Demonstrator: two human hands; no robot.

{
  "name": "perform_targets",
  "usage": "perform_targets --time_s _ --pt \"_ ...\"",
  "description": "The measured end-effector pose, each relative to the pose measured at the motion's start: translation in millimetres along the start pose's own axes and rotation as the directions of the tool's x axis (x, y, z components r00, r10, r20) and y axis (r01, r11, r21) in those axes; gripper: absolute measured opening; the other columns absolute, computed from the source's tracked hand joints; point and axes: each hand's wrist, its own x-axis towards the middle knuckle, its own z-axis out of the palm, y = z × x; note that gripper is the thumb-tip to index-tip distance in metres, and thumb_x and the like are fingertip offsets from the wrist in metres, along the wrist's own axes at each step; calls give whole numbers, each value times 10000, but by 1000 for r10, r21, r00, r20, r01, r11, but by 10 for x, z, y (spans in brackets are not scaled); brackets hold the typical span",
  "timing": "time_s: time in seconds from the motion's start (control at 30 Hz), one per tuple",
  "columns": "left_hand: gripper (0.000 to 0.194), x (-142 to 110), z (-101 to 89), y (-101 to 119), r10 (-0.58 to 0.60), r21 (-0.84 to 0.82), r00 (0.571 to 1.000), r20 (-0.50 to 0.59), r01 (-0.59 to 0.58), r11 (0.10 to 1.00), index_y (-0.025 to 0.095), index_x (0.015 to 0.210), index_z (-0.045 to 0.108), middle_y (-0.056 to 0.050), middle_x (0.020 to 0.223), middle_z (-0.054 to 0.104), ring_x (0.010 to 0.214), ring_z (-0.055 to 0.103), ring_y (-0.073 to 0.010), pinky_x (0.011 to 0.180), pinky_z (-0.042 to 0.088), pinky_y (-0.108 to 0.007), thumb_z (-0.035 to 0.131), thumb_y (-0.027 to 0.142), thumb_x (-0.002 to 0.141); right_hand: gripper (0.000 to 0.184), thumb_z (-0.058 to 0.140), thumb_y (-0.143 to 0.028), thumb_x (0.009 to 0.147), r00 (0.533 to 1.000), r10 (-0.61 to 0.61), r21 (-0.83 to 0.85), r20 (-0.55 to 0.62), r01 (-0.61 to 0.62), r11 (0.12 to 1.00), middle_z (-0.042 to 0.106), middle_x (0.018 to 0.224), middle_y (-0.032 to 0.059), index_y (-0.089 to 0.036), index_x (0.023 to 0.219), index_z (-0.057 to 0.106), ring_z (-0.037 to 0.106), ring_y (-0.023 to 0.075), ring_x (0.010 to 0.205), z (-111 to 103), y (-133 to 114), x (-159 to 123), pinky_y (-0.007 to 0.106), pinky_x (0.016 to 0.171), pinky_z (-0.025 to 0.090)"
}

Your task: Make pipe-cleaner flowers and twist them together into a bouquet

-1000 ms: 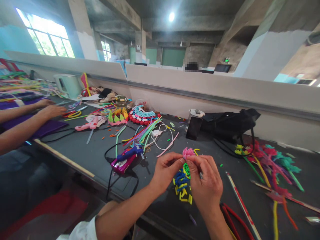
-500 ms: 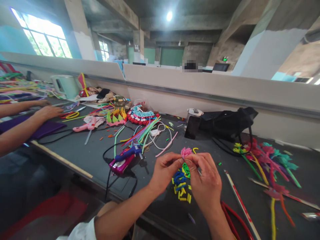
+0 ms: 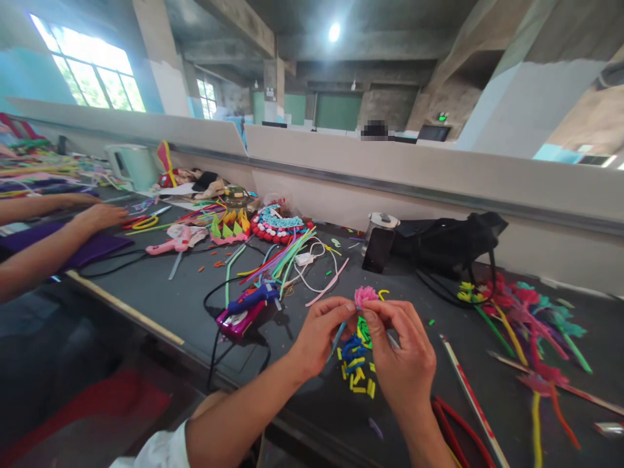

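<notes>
A pink pipe-cleaner flower (image 3: 365, 296) is pinched between the fingertips of both hands above the dark table. My left hand (image 3: 316, 335) is closed at its base on the left, with a bluish stem (image 3: 337, 339) slanting down past the palm. My right hand (image 3: 403, 338) closes thumb and forefinger on the right of the base. The exact contact under the fingertips is hidden. Below lie short cut pieces of pipe cleaner, green (image 3: 363, 330), blue (image 3: 351, 350) and yellow (image 3: 359, 383). A yellow hooked piece (image 3: 384, 294) is just behind the flower.
A blue glue gun (image 3: 253, 297) lies on a magenta box (image 3: 238, 320) to the left. Red-handled pliers (image 3: 455, 429) and finished flowers (image 3: 531, 312) are on the right. A phone (image 3: 378, 249) leans behind. At far left, another person's hands (image 3: 100, 218) work near scissors (image 3: 145, 223).
The bluish stem now shows below my left fingers, which have opened up slightly around it. Both hands keep the pink flower in about the same place. The other person's hands shift slightly.
</notes>
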Motion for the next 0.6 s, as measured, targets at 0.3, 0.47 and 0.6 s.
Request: perform_targets --time_s 0.3,0.47,0.6 --pt "258 33 -39 -12 -131 -111 991 34 134 985 139 666 637 21 531 501 498 427 -83 506 293 -231 773 357 692 91 602 -192 916 996 -48 -69 -73 43 997 661 875 36 -209 985 658 618 155 776 8 -19 -25 287 703 522" --pt "260 33 -21 5 -114 -121 993 -7 112 986 140 659 640 27 549 504 519 425 -79 532 313 -231 806 340 657 83 612 -187 911 994 -8 -59 -112 1 998 653 853 27 -199 981 653 600 141 728 -16 -20 -23 267 662 509" --pt "251 36 -11 0 -100 -118 994 -36 95 988 139 685 660 27 562 522 520 425 -78 547 325 -235 811 337 651 69 620 -181 904 995 -32 -49 -100 27 998 646 844 24 -198 960 656 602 139 731 -4 -30 -15 263 655 510"
